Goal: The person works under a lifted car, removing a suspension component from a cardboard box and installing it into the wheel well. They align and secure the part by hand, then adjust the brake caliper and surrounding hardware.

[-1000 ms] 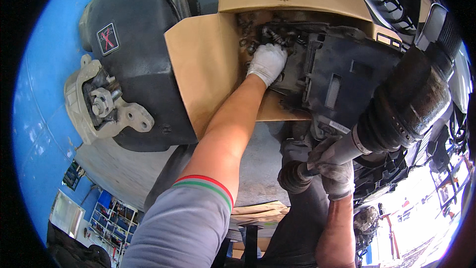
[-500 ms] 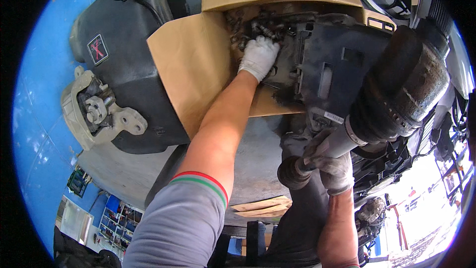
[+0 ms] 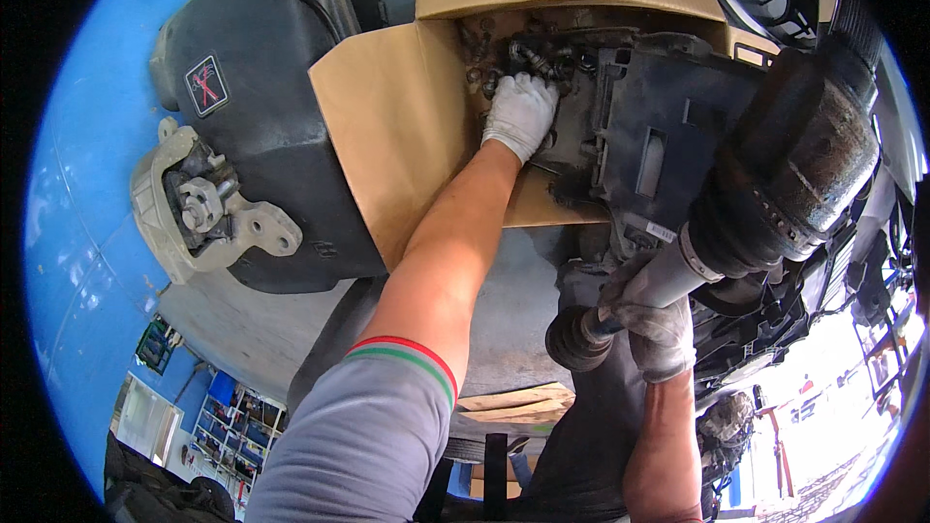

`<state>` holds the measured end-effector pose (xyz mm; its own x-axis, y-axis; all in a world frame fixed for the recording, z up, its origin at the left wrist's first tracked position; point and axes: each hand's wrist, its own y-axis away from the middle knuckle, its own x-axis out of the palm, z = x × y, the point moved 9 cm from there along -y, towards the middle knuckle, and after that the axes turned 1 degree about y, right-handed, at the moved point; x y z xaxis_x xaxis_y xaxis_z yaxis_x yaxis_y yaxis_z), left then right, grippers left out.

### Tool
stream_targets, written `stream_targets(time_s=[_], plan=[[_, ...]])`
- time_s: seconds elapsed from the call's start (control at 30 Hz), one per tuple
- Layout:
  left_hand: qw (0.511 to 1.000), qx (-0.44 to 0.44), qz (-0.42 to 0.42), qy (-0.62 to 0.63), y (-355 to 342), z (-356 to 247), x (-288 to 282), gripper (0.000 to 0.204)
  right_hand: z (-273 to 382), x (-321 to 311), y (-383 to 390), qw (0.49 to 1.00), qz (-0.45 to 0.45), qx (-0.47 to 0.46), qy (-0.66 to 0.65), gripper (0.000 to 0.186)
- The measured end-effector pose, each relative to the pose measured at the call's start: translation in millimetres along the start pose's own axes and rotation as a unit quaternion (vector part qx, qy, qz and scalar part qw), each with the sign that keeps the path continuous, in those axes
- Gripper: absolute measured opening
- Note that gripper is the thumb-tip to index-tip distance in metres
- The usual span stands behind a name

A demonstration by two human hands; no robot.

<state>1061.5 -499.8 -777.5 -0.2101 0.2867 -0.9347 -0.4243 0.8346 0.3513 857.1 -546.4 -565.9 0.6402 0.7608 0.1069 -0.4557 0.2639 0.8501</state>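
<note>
Surface (image 3: 509, 324) below the left hand (image 3: 521, 114) in the head view was grey, stained. Blue-painted area (image 3: 92, 174) ran well left of that grip; shelving rack (image 3: 232, 416) stood lower left, bright glare lower right, past the right hand (image 3: 659, 324).

Right hand was wrapped tight round the grey shaft (image 3: 668, 276): large ribbed boot (image 3: 744, 218) up-right of the grip, smaller boot (image 3: 578, 339) just left. Left hand reached into the cardboard box (image 3: 387, 126), dirty metal parts (image 3: 535, 58) right above its knuckles; fingertips hidden, couldn't tell if closed on anything. Dark panel (image 3: 712, 140) sat right of it.
</note>
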Motion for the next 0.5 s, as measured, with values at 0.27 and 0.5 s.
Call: stream_targets(time_s=[0.27,0.5], plan=[[0.948,-0.206,0.060,0.234,26,23,9,0.027,4,-11,0,1.000,-0.017,-0.006,-0.002,0.049],[0.949,-0.249,-0.063,0.182,25,43,-15,0.025,0,-6,2,0.999,-0.005,0.019,-0.029,0.051]])
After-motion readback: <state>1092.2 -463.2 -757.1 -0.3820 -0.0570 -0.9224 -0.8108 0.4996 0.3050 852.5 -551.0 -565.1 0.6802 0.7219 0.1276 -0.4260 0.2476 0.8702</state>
